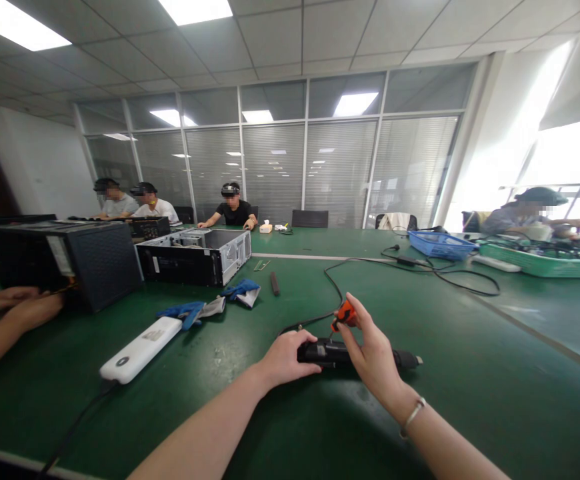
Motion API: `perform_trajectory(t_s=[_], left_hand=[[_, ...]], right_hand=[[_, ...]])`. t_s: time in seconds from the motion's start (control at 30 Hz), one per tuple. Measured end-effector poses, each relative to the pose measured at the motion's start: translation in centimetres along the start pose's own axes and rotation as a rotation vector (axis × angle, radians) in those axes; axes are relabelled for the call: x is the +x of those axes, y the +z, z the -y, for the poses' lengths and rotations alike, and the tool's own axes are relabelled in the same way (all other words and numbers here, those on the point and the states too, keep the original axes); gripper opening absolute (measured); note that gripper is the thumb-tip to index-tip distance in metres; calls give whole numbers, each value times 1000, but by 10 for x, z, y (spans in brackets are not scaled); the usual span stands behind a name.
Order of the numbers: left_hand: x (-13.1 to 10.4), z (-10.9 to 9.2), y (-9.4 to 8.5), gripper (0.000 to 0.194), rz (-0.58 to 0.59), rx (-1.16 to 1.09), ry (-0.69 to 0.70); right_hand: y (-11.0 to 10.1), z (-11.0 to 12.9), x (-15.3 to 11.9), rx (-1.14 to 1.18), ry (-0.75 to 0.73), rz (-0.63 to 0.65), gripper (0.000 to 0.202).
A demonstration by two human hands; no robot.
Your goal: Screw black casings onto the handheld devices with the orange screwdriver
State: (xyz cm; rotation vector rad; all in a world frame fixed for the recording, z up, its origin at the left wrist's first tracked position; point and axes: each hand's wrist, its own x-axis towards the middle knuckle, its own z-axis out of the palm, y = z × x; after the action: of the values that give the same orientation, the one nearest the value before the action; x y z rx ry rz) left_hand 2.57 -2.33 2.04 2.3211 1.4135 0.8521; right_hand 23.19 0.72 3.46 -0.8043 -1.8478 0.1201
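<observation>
On the green table in front of me lies a long black corded tool (337, 353), its body roughly crosswise and a narrow end pointing right. My left hand (290, 355) is closed around its left end, thumb on the near side. Above the tool, my right hand (373, 343) pinches a screwdriver with an orange and black handle (346, 315). The shaft of that screwdriver points down at the top of the black body; whether it sits in a screw is too small to tell. Part of the body is hidden behind my right hand.
Blue and grey gloves (190, 312), a dark bar (275, 283) and a white power bank-like box (141, 349) lie to the left. Beyond are computer cases (185, 265). A co-worker's hands (35, 308) work at far left. Blue (443, 248) and green baskets (560, 265) stand right.
</observation>
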Motion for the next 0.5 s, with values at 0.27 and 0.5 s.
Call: perform_trajectory(t_s=[0.27,0.5], left_hand=[[0,2,3,46,1,-34,12],[1,0,5,46,18,-20,-6]], right_hand=[[-2,7,7,51,33,19,51],[1,2,5,40,12,8,55]])
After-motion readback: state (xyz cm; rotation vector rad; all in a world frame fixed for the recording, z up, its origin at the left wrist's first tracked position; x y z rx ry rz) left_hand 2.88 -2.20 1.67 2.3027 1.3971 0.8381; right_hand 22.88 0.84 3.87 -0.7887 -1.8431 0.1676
